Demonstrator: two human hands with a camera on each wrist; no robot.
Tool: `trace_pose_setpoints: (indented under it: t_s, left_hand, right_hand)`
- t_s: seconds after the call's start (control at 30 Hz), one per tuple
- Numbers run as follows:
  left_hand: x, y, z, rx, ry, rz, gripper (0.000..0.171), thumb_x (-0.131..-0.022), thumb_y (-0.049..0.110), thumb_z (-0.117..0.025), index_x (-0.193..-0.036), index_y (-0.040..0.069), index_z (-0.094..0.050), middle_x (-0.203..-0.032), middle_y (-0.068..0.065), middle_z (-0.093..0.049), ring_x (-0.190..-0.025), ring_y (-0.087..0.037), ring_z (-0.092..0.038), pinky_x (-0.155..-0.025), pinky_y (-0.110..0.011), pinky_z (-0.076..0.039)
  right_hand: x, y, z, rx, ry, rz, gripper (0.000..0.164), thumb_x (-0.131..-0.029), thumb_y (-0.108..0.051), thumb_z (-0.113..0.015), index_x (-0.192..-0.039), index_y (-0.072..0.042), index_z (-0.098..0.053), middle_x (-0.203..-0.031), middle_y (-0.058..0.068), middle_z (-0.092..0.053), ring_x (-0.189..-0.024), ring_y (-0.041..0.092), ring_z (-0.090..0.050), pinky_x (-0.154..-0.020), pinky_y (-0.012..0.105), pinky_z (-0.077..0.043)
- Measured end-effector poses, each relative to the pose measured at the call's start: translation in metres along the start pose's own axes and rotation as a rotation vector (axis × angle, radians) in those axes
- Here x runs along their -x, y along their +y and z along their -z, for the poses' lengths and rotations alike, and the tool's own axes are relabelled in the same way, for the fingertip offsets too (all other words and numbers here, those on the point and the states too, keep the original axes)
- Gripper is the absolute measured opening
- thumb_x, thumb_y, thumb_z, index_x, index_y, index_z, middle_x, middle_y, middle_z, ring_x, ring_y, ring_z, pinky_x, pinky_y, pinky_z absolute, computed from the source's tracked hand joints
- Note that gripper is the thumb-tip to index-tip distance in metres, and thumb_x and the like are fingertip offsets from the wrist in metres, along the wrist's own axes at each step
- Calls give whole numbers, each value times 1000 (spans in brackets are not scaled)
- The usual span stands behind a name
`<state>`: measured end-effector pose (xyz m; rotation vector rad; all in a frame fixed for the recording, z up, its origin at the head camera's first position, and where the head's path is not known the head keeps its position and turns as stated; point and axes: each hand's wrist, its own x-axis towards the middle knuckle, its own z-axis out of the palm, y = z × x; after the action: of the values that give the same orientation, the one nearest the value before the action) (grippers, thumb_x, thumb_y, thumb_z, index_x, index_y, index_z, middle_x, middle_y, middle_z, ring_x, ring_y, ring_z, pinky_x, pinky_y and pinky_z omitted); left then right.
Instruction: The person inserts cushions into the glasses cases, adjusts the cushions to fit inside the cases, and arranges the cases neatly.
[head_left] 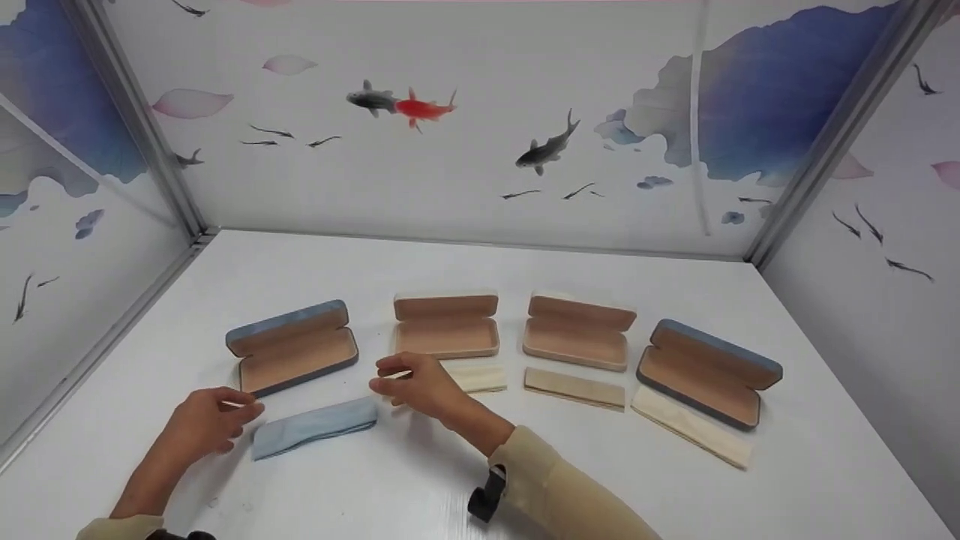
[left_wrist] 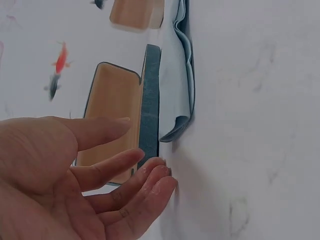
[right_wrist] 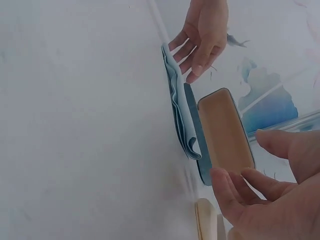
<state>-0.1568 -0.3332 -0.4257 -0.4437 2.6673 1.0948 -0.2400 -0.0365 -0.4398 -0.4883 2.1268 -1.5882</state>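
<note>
A folded light-blue cloth lies on the white table in front of an open blue glasses case with a tan lining. My left hand hovers just off the cloth's left end, its fingers loosely bent and holding nothing. Past the cloth's right end is my right hand, also with nothing in its relaxed fingers. It partly covers a folded cream cloth in the head view. In the left wrist view, the blue cloth runs alongside the blue case. The right wrist view shows both hands apart from the cloth.
Two open cases with pale lids stand at the middle back. Another blue case is open at the right. A beige folded cloth and a cream one lie before them. Printed panels enclose the table.
</note>
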Motion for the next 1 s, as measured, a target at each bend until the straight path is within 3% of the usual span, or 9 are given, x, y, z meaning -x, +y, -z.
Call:
trace_pose_setpoints:
  t_s: [0.3,0.53,1.0]
  left_hand:
    - [2,-2,-4,15,-35,68,57,-90,32,-75,-128,-7,-58,-110,-23,-67,-84,-18,-65,-77,-35,-61]
    - [3,-1,-8,0,-43,60,50,-87,29,-79,-121,-6,-64,-104,-18,-67,-82,-19,-61,-74,-33,-61]
    - [8,2,-13,9,-25,71,38,-90,25,-76,-113,-4,-66,-100,-14,-67,-84,-19,-58,-73,-30,-59]
  right_hand:
    - [-9,0,-13,12,-2,-88,38,-89,-18,-77,-123,-5,-67,-108,4,-66,-84,12,-68,-78,29,-60]
    - [-13,0,-21,81,6,-113,33,-86,-14,-79,-117,-5,-69,-97,1,-65,-78,11,-61,-71,25,-58]
    - [-18,-4,-27,361,-15,-35,19,-85,-11,-80,-101,-3,-73,-87,0,-65,-74,9,-53,-63,20,-45]
